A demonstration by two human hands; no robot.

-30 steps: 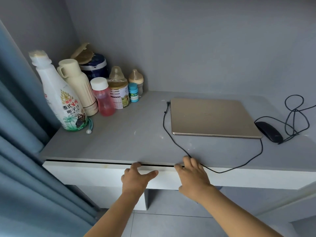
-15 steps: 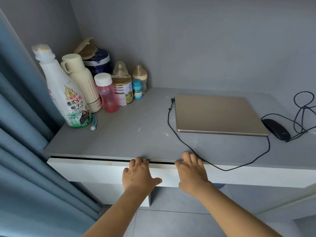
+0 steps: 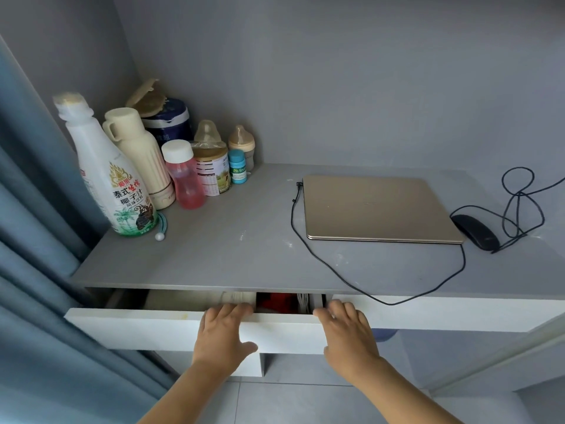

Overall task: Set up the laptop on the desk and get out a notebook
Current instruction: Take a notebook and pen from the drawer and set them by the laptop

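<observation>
Laptop (image 3: 379, 206) closed, beyond right hand (image 3: 347, 335) | both hands, left hand (image 3: 223, 333) included, grip white drawer front (image 3: 131, 328), slightly open

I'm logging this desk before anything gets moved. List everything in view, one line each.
laptop: 1, gold, shut, desk right
mouse: 1, black, right of laptop
cable: 1, black, from laptop's left side, over desk front edge
desk: 1, grey top
drawer: 1, white, partly open, contents unclear
juice bottle: 1, white, desk left
flask: 1, cream, behind juice bottle
pink bottle: 1, white cap
tin: 1, beside pink bottle
curtain: blue, far left
left hand: on drawer front's top edge
right hand: same edge
</observation>
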